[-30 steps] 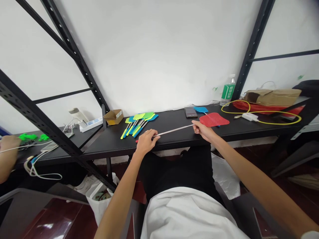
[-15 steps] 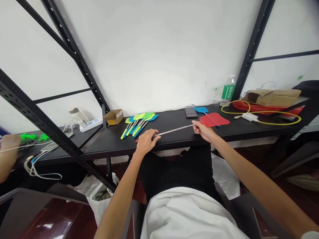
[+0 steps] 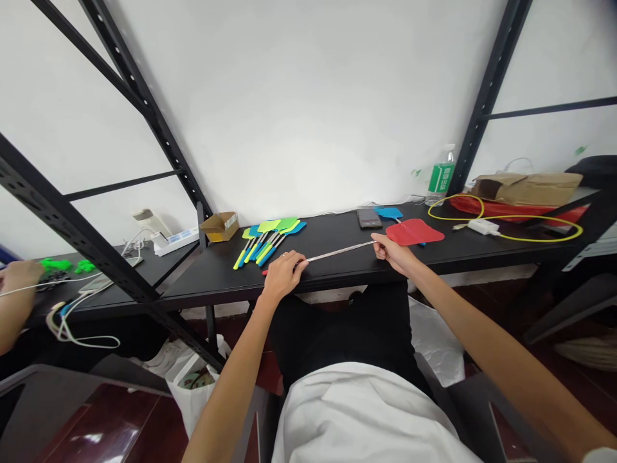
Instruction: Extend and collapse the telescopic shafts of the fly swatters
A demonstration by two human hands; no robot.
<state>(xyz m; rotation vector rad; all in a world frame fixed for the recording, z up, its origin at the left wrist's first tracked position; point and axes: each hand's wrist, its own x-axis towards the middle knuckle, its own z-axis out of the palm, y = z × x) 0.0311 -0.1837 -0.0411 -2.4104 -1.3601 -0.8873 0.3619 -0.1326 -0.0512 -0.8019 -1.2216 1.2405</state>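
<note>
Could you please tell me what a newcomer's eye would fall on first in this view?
Probably the red fly swatter, its bright head lying right of centre and its thin metal rod spanning from the left hand to the right hand. Next, perhaps, the green and blue swatters bunched left of centre, then the yellow cable looping at the right.

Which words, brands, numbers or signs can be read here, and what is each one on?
None can be read with certainty.
Bottle: white characters on its green label, too small and blurred to read.
Small open box: a pale label, too small to read.
Wall: green marks by the bottle, no legible text.
Red swatter: no lettering to be seen.
</note>
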